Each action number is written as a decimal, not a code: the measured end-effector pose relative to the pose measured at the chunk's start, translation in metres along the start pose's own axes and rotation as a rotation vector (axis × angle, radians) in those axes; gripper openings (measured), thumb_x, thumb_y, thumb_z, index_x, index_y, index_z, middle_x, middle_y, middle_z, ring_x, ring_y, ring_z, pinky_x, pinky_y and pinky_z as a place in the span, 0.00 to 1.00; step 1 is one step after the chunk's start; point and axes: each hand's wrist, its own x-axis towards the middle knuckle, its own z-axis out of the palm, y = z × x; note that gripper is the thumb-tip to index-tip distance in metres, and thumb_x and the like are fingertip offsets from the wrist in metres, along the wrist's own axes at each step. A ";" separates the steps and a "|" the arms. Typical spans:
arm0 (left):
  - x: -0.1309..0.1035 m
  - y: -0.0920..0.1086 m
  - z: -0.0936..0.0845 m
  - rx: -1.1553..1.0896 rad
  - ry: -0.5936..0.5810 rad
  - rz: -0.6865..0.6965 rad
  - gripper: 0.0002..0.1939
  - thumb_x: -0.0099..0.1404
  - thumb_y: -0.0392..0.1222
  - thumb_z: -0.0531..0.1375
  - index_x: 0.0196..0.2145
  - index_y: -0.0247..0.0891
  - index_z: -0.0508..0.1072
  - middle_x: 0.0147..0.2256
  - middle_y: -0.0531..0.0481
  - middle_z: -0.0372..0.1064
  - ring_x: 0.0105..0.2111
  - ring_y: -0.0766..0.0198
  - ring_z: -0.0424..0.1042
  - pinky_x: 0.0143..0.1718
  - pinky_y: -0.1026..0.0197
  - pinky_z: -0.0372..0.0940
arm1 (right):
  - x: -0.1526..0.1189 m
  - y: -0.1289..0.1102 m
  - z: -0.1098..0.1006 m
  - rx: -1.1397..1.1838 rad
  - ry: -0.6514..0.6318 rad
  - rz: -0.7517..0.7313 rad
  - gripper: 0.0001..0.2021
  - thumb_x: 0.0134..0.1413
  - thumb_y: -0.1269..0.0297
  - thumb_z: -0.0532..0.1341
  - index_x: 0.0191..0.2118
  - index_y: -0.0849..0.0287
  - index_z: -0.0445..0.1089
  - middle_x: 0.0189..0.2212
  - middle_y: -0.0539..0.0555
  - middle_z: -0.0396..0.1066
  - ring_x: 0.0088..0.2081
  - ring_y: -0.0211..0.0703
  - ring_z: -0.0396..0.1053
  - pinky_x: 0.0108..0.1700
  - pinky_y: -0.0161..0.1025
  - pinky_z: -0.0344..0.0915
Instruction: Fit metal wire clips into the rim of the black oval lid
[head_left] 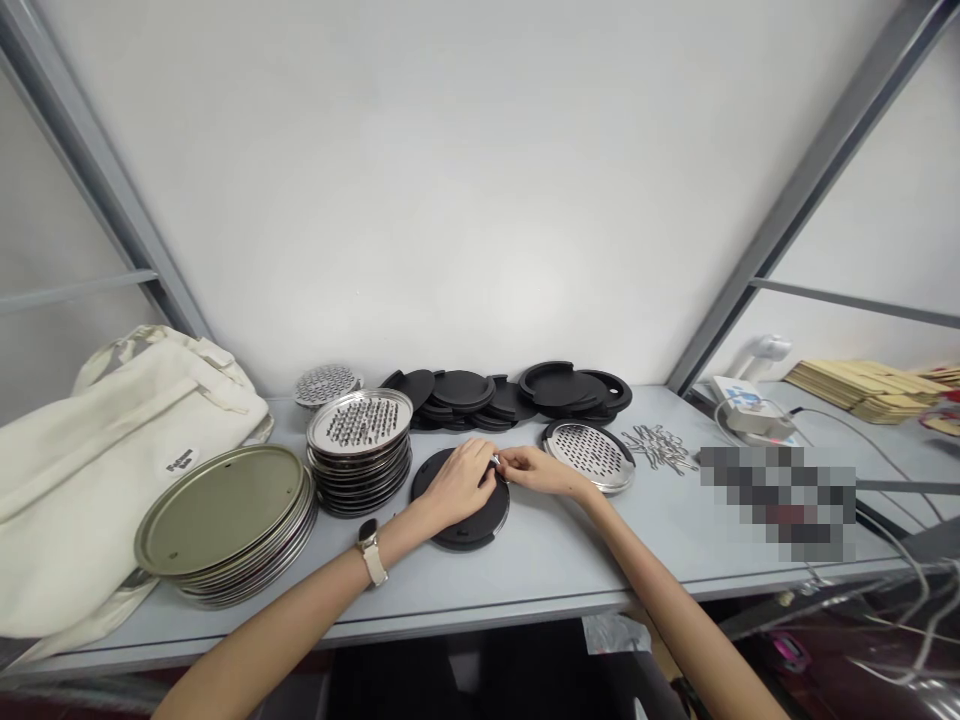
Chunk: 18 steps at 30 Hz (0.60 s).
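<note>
A round black plastic disc (465, 530) lies on the table in front of me, partly covered by my hands. My left hand (463, 482) rests over its top, fingers curled and gripping it near the right edge. At the disc's upper right rim, my right hand (536, 470) pinches a small shiny metal clip (496, 459); its exact shape is hard to make out. Just right of my right hand sits a round metal grater plate in a black holder (589, 452). Loose metal clips (658, 448) lie in a heap beyond it.
Left of the disc stands a tall stack of round grater plates (360, 430), beside a stack of olive-coloured lids (225, 510). Black plastic rings and discs (457, 390) lie along the wall. A cream bag (127, 480) occupies the far left; a white device (750, 405) is at right.
</note>
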 end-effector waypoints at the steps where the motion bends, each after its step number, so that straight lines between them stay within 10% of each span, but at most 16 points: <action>1: 0.000 0.000 0.000 0.003 -0.001 0.000 0.07 0.61 0.31 0.49 0.37 0.37 0.62 0.36 0.47 0.61 0.39 0.58 0.62 0.43 0.55 0.60 | 0.000 0.000 0.000 0.000 -0.001 0.001 0.14 0.56 0.57 0.51 0.24 0.58 0.53 0.21 0.43 0.47 0.24 0.32 0.46 0.25 0.32 0.48; 18: 0.000 -0.001 0.002 0.026 -0.004 0.008 0.08 0.61 0.30 0.50 0.38 0.37 0.62 0.36 0.47 0.62 0.39 0.57 0.63 0.43 0.54 0.60 | 0.001 0.000 0.001 -0.002 -0.006 0.007 0.16 0.58 0.54 0.50 0.25 0.58 0.55 0.20 0.44 0.48 0.23 0.33 0.47 0.25 0.32 0.47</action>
